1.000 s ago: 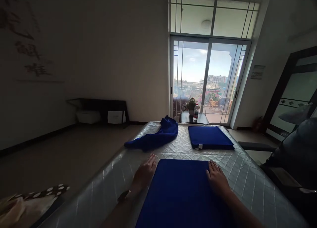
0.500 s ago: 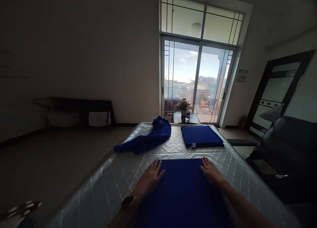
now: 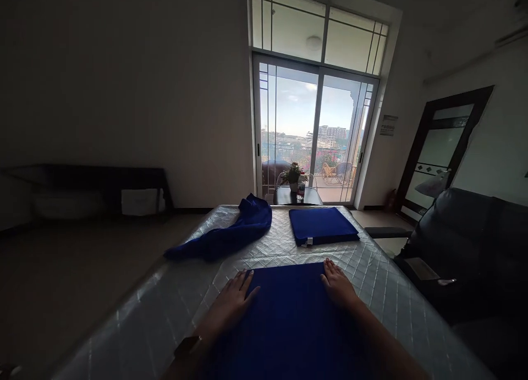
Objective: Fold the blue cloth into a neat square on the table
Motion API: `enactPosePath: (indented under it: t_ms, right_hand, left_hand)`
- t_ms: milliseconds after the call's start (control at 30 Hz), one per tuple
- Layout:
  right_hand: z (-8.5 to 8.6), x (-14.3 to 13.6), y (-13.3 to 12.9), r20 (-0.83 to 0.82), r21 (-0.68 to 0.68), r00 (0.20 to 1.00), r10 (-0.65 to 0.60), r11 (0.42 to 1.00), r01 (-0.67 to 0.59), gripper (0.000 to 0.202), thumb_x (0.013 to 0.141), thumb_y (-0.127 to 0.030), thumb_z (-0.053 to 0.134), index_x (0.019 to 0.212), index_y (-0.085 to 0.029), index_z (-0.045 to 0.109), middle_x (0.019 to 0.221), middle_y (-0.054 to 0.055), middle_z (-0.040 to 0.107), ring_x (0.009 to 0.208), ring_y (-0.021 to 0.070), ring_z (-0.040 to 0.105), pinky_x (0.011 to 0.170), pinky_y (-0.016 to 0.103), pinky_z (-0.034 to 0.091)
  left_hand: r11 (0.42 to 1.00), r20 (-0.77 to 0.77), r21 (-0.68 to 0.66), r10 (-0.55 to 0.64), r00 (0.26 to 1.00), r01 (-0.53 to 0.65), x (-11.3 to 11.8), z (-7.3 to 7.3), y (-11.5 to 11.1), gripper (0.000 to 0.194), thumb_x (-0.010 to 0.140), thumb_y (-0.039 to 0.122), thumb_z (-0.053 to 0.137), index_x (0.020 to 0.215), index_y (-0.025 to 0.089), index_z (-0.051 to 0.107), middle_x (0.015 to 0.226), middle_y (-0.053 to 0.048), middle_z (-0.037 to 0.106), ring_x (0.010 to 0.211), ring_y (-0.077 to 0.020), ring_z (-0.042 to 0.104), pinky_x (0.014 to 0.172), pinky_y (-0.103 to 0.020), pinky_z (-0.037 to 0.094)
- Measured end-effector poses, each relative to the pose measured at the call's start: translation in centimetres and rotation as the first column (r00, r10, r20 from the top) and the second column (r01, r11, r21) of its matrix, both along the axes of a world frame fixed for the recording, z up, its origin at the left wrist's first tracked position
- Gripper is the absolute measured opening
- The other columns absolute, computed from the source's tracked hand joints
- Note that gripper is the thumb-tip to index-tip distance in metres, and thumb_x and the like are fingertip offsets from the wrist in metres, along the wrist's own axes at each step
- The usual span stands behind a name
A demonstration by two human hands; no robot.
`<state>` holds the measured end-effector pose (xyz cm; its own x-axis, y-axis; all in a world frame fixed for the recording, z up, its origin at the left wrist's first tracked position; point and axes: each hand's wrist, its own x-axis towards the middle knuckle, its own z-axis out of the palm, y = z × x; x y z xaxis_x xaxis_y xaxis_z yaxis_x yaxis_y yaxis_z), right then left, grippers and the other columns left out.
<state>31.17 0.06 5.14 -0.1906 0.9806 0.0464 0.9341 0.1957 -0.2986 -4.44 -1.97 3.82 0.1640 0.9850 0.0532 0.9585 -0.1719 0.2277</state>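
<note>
A blue cloth point(image 3: 289, 308) lies spread flat on a quilted, plastic-covered mattress point(image 3: 193, 292) in front of me. My left hand point(image 3: 231, 303) rests flat on the cloth's far left corner, fingers apart. My right hand point(image 3: 338, 284) lies flat on its far right corner. Neither hand grips anything. Further back a folded blue cloth point(image 3: 322, 226) lies as a neat rectangle. To its left lies a crumpled blue cloth point(image 3: 231, 234).
A dark sofa point(image 3: 466, 248) stands close to the mattress's right side. A small table with a potted plant point(image 3: 293, 174) and a bottle stands before the glass balcony doors point(image 3: 313, 132). A low dark bench point(image 3: 91, 187) runs along the left wall.
Both hands have slid inward onto the cloth's far corners, the left one from beside the cloth onto it. The view has swung to the right.
</note>
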Motion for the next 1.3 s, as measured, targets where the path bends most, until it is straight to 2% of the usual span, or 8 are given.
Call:
enactPosePath:
  t_ms: [233, 367, 500, 633, 800, 1033, 1167, 1300]
  right_hand:
    - [-0.3, 0.3, 0.1, -0.100, -0.002, 0.995, 0.005, 1.000, -0.005, 0.070, 0.100, -0.045, 0.024, 0.159, -0.007, 0.019, 0.168, 0.012, 0.016, 0.156, 0.0206, 0.012, 0.127, 0.040, 0.011]
    - [-0.6, 0.4, 0.2, -0.110, 0.027, 0.994, 0.018, 1.000, -0.015, 0.070, 0.099, -0.045, 0.024, 0.157, -0.005, 0.023, 0.167, 0.014, 0.019, 0.156, 0.0222, 0.014, 0.127, 0.042, 0.013]
    - [-1.7, 0.8, 0.7, -0.056, 0.084, 0.997, 0.051, 0.995, -0.047, 0.065, 0.097, -0.035, 0.030, 0.157, -0.008, 0.028, 0.166, 0.014, 0.024, 0.155, 0.0233, 0.018, 0.126, 0.045, 0.018]
    - [-2.2, 1.0, 1.0, -0.009, 0.108, 0.997, 0.079, 0.991, -0.077, 0.069, 0.092, -0.028, 0.037, 0.157, -0.007, 0.027, 0.166, 0.014, 0.024, 0.155, 0.0234, 0.018, 0.126, 0.043, 0.020]
    - [-1.4, 0.8, 0.7, -0.088, 0.078, 0.995, 0.039, 0.996, -0.032, 0.066, 0.098, -0.037, 0.026, 0.156, -0.006, 0.028, 0.165, 0.014, 0.026, 0.155, 0.0221, 0.019, 0.127, 0.042, 0.017]
    - [-0.4, 0.5, 0.2, -0.087, -0.006, 0.996, 0.014, 1.000, -0.014, 0.069, 0.100, -0.043, 0.020, 0.158, -0.007, 0.020, 0.168, 0.011, 0.017, 0.156, 0.0198, 0.012, 0.127, 0.038, 0.010]
    - [-0.4, 0.5, 0.2, -0.068, 0.003, 0.998, 0.009, 1.000, -0.009, 0.069, 0.100, -0.043, 0.021, 0.158, -0.006, 0.022, 0.168, 0.011, 0.018, 0.156, 0.0196, 0.012, 0.127, 0.038, 0.011]
    - [-0.8, 0.6, 0.6, -0.079, 0.037, 0.997, 0.005, 0.999, -0.002, 0.067, 0.099, -0.041, 0.023, 0.157, -0.006, 0.027, 0.166, 0.012, 0.024, 0.155, 0.0197, 0.016, 0.127, 0.038, 0.013]
  left_hand:
    - [0.997, -0.139, -0.012, 0.079, 0.987, -0.082, 2.6, 2.5, 2.3, 0.080, 0.095, 0.067, 0.026, 0.147, 0.011, 0.050, 0.156, -0.018, 0.047, 0.149, -0.0367, 0.035, 0.122, -0.055, 0.026]
    - [0.991, -0.089, 0.106, -0.071, 0.993, 0.081, 10.7, 3.5, 3.0, 0.073, 0.099, 0.063, 0.024, 0.147, 0.014, 0.050, 0.156, -0.016, 0.047, 0.149, -0.0320, 0.037, 0.122, -0.049, 0.030]
    - [0.929, 0.007, 0.165, -0.336, 0.942, 0.330, 20.2, 2.3, 2.9, 0.066, 0.103, 0.054, 0.021, 0.151, 0.015, 0.043, 0.159, -0.016, 0.044, 0.150, -0.0285, 0.034, 0.122, -0.049, 0.031]
    - [0.918, 0.047, 0.169, -0.370, 0.928, 0.358, 23.7, 1.2, 3.1, 0.062, 0.104, 0.049, 0.021, 0.155, 0.017, 0.035, 0.160, -0.016, 0.041, 0.152, -0.0295, 0.030, 0.123, -0.053, 0.029]
    - [0.970, 0.038, 0.116, -0.217, 0.975, 0.212, 19.7, 0.4, 3.5, 0.069, 0.102, 0.056, 0.020, 0.155, 0.015, 0.036, 0.162, -0.015, 0.038, 0.153, -0.0288, 0.028, 0.125, -0.051, 0.025]
    - [0.994, -0.036, 0.108, -0.002, 0.999, 0.006, 7.4, -1.0, 3.8, 0.067, 0.102, 0.052, 0.025, 0.153, 0.012, 0.040, 0.162, -0.016, 0.036, 0.152, -0.0291, 0.028, 0.125, -0.050, 0.024]
    - [0.979, 0.109, 0.168, 0.095, 0.990, -0.112, 1.3, -1.7, 4.0, 0.064, 0.099, 0.047, 0.031, 0.145, 0.008, 0.051, 0.156, -0.018, 0.046, 0.150, -0.0295, 0.035, 0.124, -0.049, 0.027]
    - [0.964, 0.304, 0.159, 0.159, 0.939, -0.215, -1.9, -1.5, 4.6, 0.058, 0.097, 0.043, 0.030, 0.133, 0.012, 0.063, 0.150, -0.014, 0.055, 0.143, -0.0256, 0.046, 0.121, -0.041, 0.034]
